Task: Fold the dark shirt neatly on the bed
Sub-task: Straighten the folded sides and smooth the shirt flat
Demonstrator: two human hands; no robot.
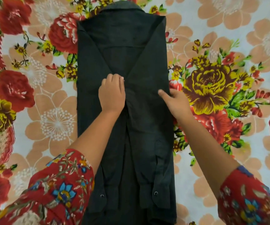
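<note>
The dark shirt lies face down on the bed as a long narrow strip, collar at the far end. Both sides are folded inward and the two sleeves run down the middle, cuffs with snap buttons near me. My left hand rests on the shirt's middle, fingers bent down onto the cloth where the sleeves meet. My right hand sits at the shirt's right edge, thumb on top of the fabric and fingers at or under the fold; how they grip is hidden.
A floral bedsheet with red and yellow roses covers the bed on all sides of the shirt. My red flowered sleeves fill the lower corners of the view.
</note>
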